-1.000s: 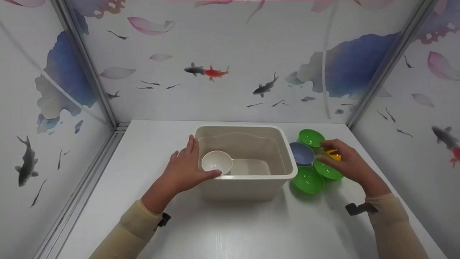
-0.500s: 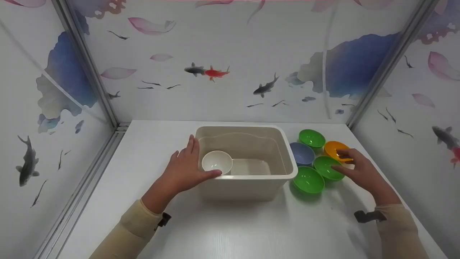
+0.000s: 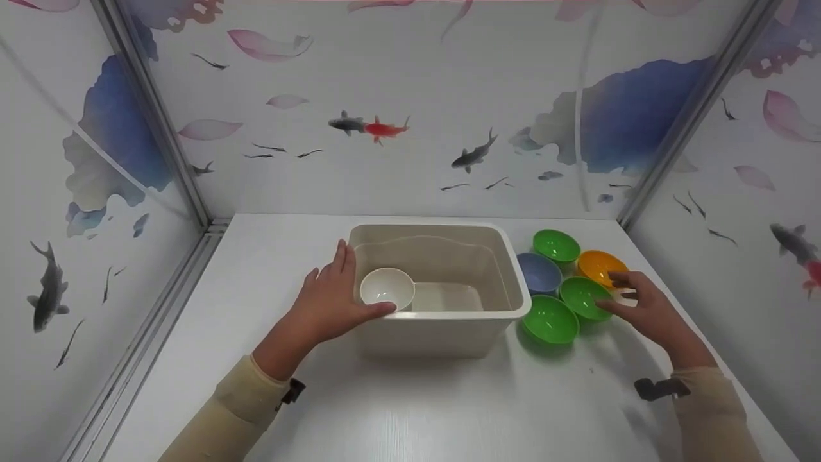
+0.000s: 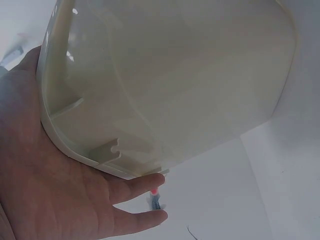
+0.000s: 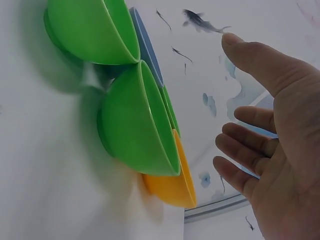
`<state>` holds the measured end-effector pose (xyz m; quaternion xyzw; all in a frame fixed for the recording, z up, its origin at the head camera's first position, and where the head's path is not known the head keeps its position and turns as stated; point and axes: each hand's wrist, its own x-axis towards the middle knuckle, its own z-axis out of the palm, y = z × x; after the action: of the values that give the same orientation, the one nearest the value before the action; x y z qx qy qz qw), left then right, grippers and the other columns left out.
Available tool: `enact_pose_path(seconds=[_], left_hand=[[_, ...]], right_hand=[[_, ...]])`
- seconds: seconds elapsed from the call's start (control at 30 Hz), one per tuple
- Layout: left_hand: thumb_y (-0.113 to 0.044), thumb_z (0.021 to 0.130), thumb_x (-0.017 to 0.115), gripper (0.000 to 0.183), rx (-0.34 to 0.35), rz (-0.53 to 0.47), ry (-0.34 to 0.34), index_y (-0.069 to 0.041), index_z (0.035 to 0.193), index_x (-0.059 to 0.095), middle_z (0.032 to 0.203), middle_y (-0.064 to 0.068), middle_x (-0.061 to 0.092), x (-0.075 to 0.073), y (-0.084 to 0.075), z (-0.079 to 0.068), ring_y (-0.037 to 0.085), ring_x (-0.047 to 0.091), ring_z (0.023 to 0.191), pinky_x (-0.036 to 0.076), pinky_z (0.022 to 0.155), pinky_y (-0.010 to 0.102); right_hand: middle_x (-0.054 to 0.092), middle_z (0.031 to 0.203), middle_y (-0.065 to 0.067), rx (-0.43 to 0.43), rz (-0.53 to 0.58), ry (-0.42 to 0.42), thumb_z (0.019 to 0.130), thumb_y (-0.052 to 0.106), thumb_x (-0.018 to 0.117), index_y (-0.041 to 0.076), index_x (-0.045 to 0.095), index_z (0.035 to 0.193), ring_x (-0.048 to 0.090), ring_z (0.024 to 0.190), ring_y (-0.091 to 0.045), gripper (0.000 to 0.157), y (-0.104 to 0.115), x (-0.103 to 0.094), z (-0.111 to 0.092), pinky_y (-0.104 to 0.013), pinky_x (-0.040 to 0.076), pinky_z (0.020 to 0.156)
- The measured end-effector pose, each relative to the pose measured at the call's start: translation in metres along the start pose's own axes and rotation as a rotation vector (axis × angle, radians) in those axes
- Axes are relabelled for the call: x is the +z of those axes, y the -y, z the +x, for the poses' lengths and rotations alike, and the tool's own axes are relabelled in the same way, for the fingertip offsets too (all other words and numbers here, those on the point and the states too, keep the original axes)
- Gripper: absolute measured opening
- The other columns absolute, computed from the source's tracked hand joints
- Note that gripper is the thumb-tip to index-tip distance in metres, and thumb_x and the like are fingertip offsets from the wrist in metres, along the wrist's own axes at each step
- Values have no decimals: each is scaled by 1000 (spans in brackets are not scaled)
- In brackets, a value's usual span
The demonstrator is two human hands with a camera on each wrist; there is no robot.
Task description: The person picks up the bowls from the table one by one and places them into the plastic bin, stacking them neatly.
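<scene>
In the head view a cream plastic bin (image 3: 442,337) stands on the table with a small white bowl (image 3: 387,289) inside at its left. My left hand (image 3: 327,298) lies against the bin's near left corner, thumb along the front rim and straight fingers along the left side. The left wrist view shows its palm against the bin's outer wall. Over the right-hand bowls hovers my right hand (image 3: 648,314), fingers spread, holding nothing. Its fingertips overlap the edges of an orange bowl (image 3: 596,266) and a green bowl (image 3: 584,298). In the right wrist view that hand (image 5: 280,135) faces the bowls' rims.
Beside the bin's right wall sits a blue bowl (image 3: 537,274), with a green bowl (image 3: 556,246) behind it and another green bowl (image 3: 550,321) in front. The bowls stand close together. Printed white panels (image 3: 410,179) enclose the table's back and sides.
My right hand has moved right and a little toward me, uncovering the orange bowl, which it partly hid a second ago. The left hand, the bin and the white bowl stay put.
</scene>
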<state>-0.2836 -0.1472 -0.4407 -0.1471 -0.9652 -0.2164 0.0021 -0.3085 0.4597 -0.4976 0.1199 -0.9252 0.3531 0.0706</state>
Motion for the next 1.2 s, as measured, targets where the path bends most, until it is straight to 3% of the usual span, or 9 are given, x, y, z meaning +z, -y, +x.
enact_pose_path(seconds=[0.1, 0.2, 0.27, 0.57, 0.9, 1.2], left_hand=[[-95, 84, 63, 146, 0, 0, 0, 6, 174, 8, 184, 23, 1, 0, 0, 0, 48, 37, 159, 21, 129, 69], [-95, 84, 62, 146, 2, 1, 0, 5, 174, 7, 184, 23, 0, -1, 0, 0, 48, 37, 159, 21, 129, 68], [-95, 84, 62, 146, 4, 2, 2, 5, 175, 7, 184, 23, 0, -1, -1, 0, 48, 37, 159, 21, 129, 68], [-95, 84, 63, 146, 1, -19, 1, 5, 175, 8, 184, 22, 0, -1, -2, -2, 46, 35, 161, 20, 130, 67], [-94, 83, 64, 146, -3, -18, -8, 5, 175, 8, 184, 22, 2, 0, 0, -1, 46, 37, 160, 21, 129, 68], [-96, 83, 62, 146, 9, -14, -10, 5, 174, 9, 184, 23, 3, 0, 1, -2, 46, 36, 161, 22, 129, 68]], right_hand=[[51, 155, -34, 23, -14, 32, 103, 30, 83, -12, 43, 156, 51, 139, -50, 79, -3, 2, -1, -37, 45, 112], [48, 154, -36, 73, -20, 74, 101, 35, 85, -15, 38, 159, 48, 140, -53, 89, -6, 6, -2, -64, 42, 115], [46, 155, -37, 111, -15, 96, 99, 39, 86, -15, 35, 160, 46, 141, -54, 96, -8, 9, -2, -71, 39, 116], [35, 154, -41, 147, -39, 64, 95, 38, 90, -18, 26, 161, 39, 141, -58, 108, -20, 19, -2, -74, 37, 114], [39, 153, -39, 168, -27, 83, 93, 44, 91, -15, 28, 162, 41, 141, -55, 111, -33, 30, -1, -73, 38, 112], [31, 164, -43, 219, 44, 137, 94, 47, 90, -14, 17, 167, 33, 153, -60, 120, -42, 34, 5, -79, 26, 121]])
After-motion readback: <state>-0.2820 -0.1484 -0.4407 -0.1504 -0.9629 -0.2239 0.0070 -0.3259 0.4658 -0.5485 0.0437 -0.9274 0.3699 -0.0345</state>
